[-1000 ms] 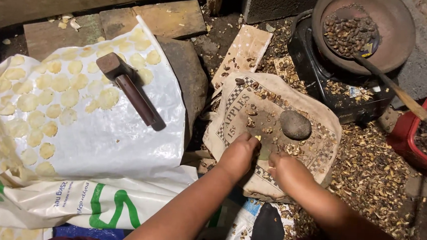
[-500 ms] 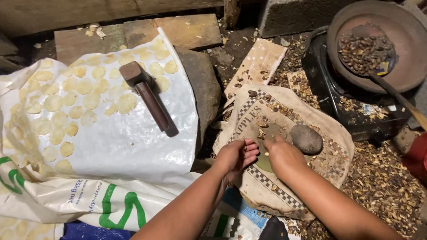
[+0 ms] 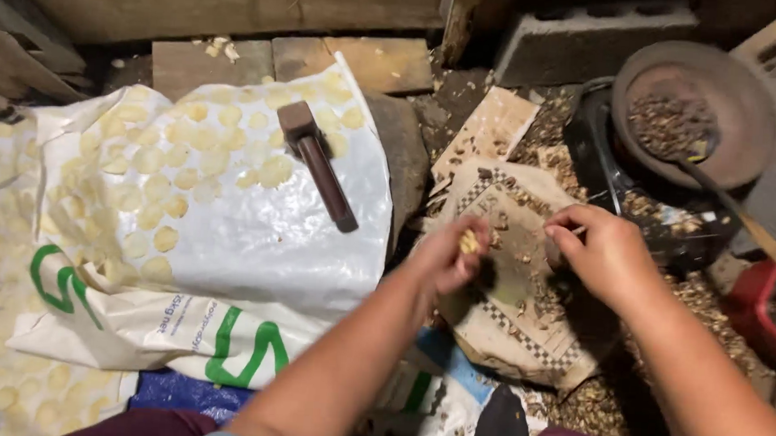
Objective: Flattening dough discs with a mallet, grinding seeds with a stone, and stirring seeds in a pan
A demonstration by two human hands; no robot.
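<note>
**Hands over the shell-strewn paper sack**

My left hand (image 3: pixel 447 256) is curled around a small pale yellow kernel (image 3: pixel 468 242), pinched at the fingertips just above the left edge of the brown paper sack (image 3: pixel 525 330). My right hand (image 3: pixel 603 254) hovers over the sack's right half, fingers bent and closed on something thin and pale at the fingertips; what it is I cannot tell. The sack lies flat beneath both hands, scattered with brown shell fragments (image 3: pixel 540 304).

Left of the sack, a white woven plastic bag (image 3: pixel 252 246) with green markings is spread out, carrying many flattened pale yellow discs (image 3: pixel 165 238). A wooden mallet (image 3: pixel 319 167) with a dark handle lies on this bag, well apart from my left hand. Beyond the sack, up and to the right, a round dark pan (image 3: pixel 752 133) holds roasted brown nuts (image 3: pixel 667 126) with a long-handled spoon (image 3: pixel 721 198) resting in it. A red container (image 3: pixel 764 308) sits right of the sack, at the frame's edge. Wooden planks (image 3: pixel 240 2) and a grey concrete block (image 3: pixel 587 42) lie farthest from the sack, along the top.
</note>
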